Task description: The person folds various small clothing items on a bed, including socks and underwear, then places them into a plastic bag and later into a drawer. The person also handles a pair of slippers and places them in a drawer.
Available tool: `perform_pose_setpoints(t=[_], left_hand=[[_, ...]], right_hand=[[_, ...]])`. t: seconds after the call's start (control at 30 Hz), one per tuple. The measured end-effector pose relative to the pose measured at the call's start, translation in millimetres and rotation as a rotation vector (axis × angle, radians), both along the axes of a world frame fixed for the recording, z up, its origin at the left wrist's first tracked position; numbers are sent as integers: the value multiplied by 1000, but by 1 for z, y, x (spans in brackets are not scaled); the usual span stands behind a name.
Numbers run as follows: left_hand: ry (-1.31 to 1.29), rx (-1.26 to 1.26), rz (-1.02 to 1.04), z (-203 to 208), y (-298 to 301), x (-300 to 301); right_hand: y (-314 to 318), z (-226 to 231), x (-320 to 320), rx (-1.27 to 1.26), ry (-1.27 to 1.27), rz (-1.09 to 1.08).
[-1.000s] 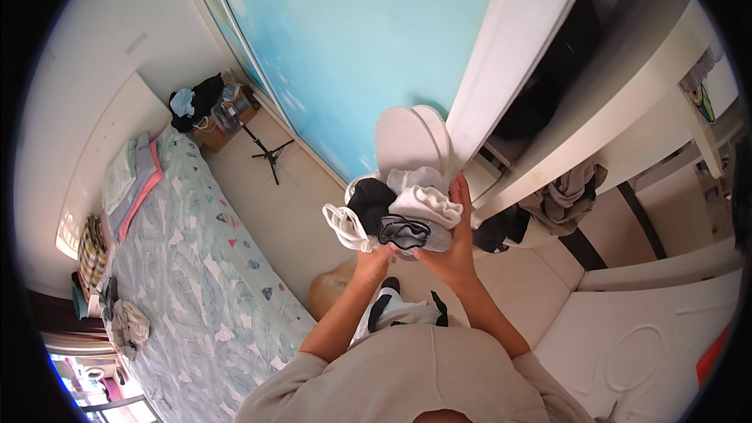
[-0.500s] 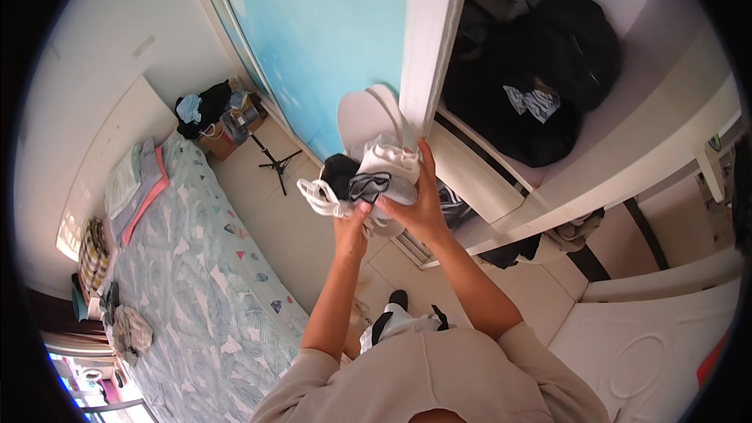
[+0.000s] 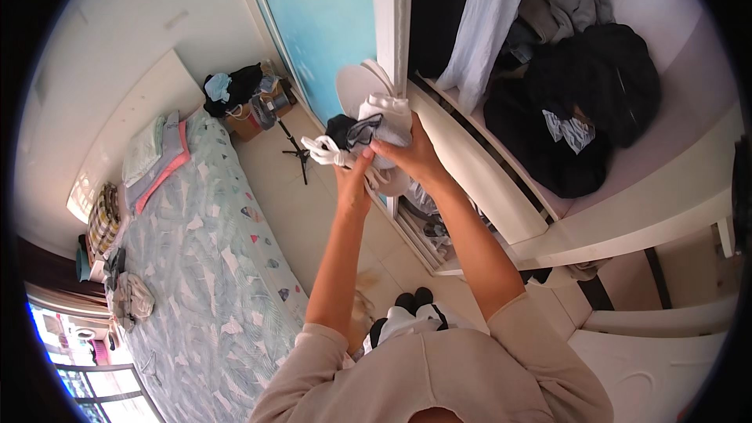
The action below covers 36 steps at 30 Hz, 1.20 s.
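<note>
Both my hands grip a loose bundle of soft items out in front of me. My right hand (image 3: 417, 155) wraps its right side, the thumb pressed over the front. My left hand (image 3: 354, 182) supports it from below, thumb up near the right thumb. White ruffled cloth (image 3: 388, 107) and dark-edged grey cloth (image 3: 365, 131) show in the bundle, next to a black piece (image 3: 340, 127). A looped white cord (image 3: 323, 150) sticks out to the left. Pale rounded flat pieces (image 3: 356, 88) rise behind; I cannot tell their kind.
Right of the hands a wardrobe holds black clothes (image 3: 599, 82) and a hanging white cloth (image 3: 487, 27). A blue door panel (image 3: 321, 19) stands ahead. Leftward are a bed (image 3: 207, 235), a small tripod (image 3: 301, 155) and a cardboard box (image 3: 247, 127). Items lie on a low shelf (image 3: 431, 227).
The view has turned toward the right, showing more of the wardrobe and the white hanging cloth. My hands, still gripping the bundle, sit higher and nearer the wardrobe's edge.
</note>
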<state>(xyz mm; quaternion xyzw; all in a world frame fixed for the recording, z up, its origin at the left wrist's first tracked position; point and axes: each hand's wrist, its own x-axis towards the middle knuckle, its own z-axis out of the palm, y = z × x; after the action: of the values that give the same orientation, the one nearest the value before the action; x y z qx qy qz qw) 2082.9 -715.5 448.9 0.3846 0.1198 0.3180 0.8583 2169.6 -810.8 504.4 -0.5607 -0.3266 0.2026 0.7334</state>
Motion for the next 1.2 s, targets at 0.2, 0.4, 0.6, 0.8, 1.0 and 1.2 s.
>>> perform_pose_setpoints(t=[0.2,0.4,0.6,0.8,1.0,1.2], left_hand=[[-8,-7,-147,-19,-46,-13],[84,43,-300,-19,-73,3],[110,-94,-135,-9,-93,17],[94,-158,-163,-29,-79,12],[27,-217,-184,-40,-55,7],[-67,-147,-255,-47,-16,-14]], right_hand=[[-56,-8,-29,-137,-262,-239],[-100,-5,-20,-100,-113,-205],[-108,-23,-12,-170,-165,-210],[-112,-3,-18,-163,-63,-66],[-135,-6,8,-793,-814,-714],[-114,-21,-3,-1100,-994,-888]])
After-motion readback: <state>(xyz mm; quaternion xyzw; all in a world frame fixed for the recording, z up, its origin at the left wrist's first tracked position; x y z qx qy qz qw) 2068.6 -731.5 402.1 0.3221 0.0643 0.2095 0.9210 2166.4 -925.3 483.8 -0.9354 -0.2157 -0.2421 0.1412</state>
